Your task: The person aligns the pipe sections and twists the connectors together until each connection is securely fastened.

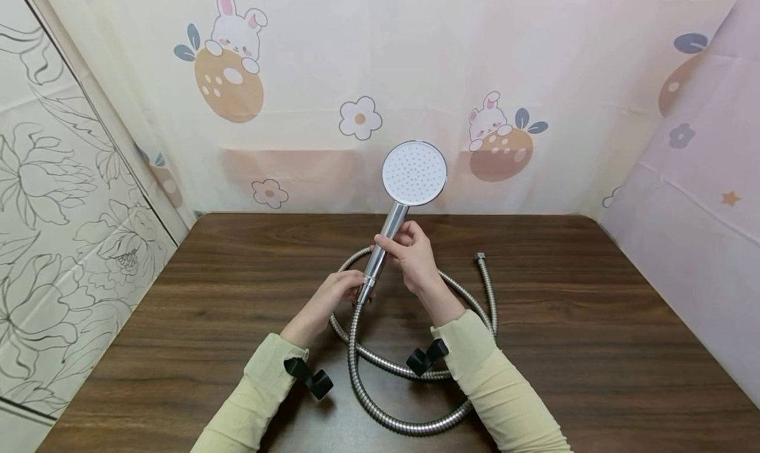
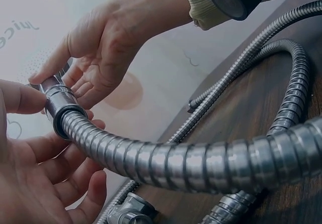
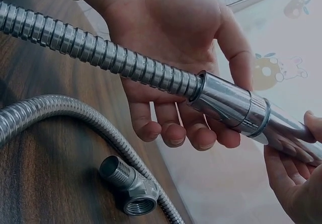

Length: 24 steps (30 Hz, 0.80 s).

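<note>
A chrome handheld shower head point(image 1: 414, 173) with a round white spray face is held tilted up over the table. My right hand point(image 1: 412, 255) grips its handle point(image 1: 388, 229) between thumb and fingers. At the handle's lower end, my left hand point(image 1: 332, 301) pinches the smooth metal hose nut point(image 3: 226, 103) between thumb and index finger. Its other fingers spread loosely below, as the right wrist view shows. The ribbed metal hose point(image 1: 354, 347) runs out of this nut and loops down onto the table. The nut meets the handle end at a visible seam.
A short threaded metal fitting point(image 3: 133, 186) lies on the wooden table point(image 1: 594, 321) beside a hose loop. The hose's other end point(image 1: 480, 258) rests to the right of the hands. A printed cloth point(image 1: 309, 77) hangs behind the table, with a patterned panel point(image 1: 71, 242) at left.
</note>
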### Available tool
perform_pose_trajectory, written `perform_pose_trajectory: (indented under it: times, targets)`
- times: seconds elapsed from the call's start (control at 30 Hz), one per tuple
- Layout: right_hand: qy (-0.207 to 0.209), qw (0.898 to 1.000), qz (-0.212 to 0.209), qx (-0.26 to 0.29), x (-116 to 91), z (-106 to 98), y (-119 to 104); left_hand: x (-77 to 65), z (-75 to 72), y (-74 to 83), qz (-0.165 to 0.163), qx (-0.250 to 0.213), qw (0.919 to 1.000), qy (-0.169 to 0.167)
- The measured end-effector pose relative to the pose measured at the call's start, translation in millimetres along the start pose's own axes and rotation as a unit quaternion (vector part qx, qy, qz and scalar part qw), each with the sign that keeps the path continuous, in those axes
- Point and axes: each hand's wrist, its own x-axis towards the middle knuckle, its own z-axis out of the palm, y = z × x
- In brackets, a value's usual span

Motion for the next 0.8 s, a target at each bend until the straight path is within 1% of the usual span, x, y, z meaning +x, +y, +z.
perform_pose_trajectory:
  times: [0.23, 0.63, 0.73, 0.8]
  targets:
    - [0.000, 1.000, -0.001, 0.003, -0.7, 0.2, -0.6, 0.1, 0.1, -0.1, -0.006, -0.003, 0.9999, 0.012]
    - [0.003, 1.000, 0.006, -0.006, 0.6, -0.2, 1.8, 0.9, 2.4, -2.3, -0.021, 0.014, 0.9990, 0.035]
    - [0.002, 1.000, 0.006, -0.006, 0.9, -0.5, 1.9, 1.2, 2.4, -2.5, -0.025, 0.021, 0.9989, 0.034]
    - [0.001, 1.000, 0.004, -0.006, 1.0, -0.7, 1.5, 1.7, 2.1, -2.8, -0.023, 0.018, 0.9993, 0.024]
